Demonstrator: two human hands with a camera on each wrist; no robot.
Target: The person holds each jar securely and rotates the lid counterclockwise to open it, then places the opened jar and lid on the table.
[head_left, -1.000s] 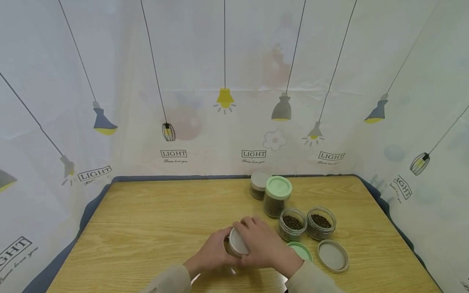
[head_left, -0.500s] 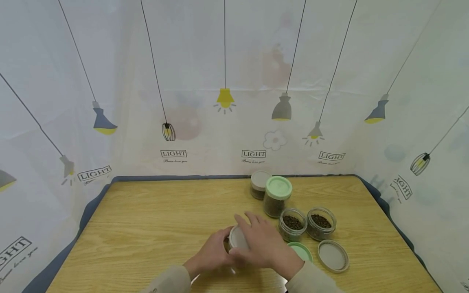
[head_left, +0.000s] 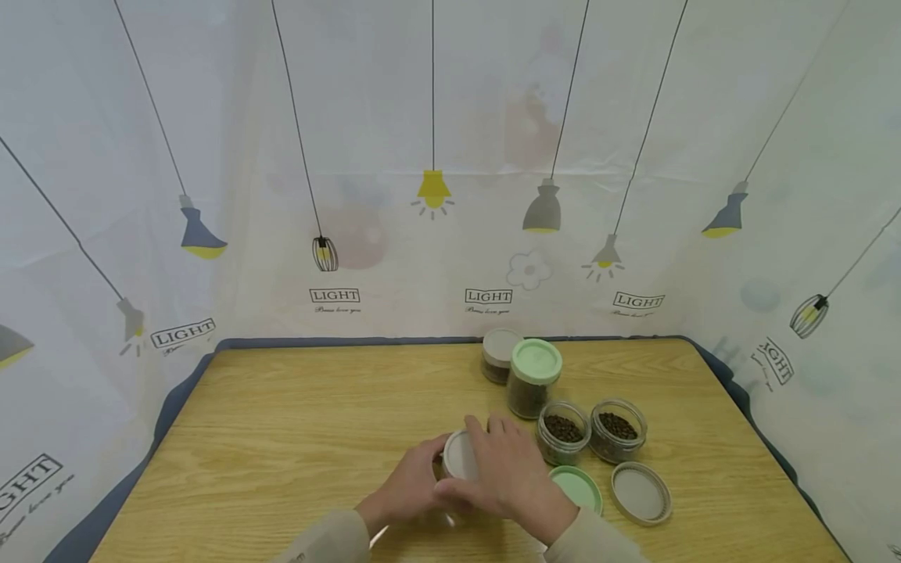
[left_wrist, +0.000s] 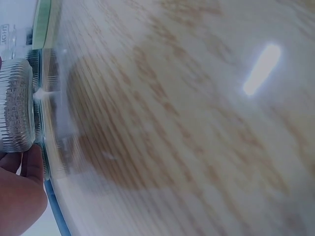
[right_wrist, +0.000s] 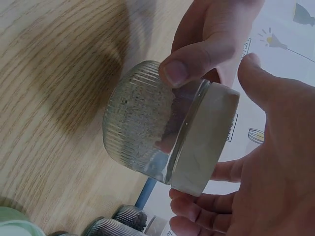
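My left hand (head_left: pixel 411 481) grips a ribbed glass jar (right_wrist: pixel 140 120) by its body, thumb against the glass in the right wrist view. The jar is tilted and part-filled with something granular whose kind I cannot tell. Its pale grey lid (head_left: pixel 461 455) sits on the mouth. My right hand (head_left: pixel 508 473) is over this lid; in the right wrist view its fingers (right_wrist: pixel 189 209) curl at the rim, while the thumb appears a little away from it. To the right lie a green lid (head_left: pixel 579 491) and a loose grey lid (head_left: pixel 640 493).
Two uncovered jars of dark beans, a nearer one (head_left: pixel 561 434) and one on the right (head_left: pixel 617 428), stand beyond the loose lids. Behind them are a taller green-lidded jar (head_left: pixel 533 379) and a grey-lidded jar (head_left: pixel 500 356). The wooden table (head_left: pixel 296 414) ends at a lamp-printed cloth (head_left: pixel 394 258).
My right hand's fingers lifted off the lid's far side, shifted, and have come down again at its edge. My left hand and the jar have stayed nearly in place.
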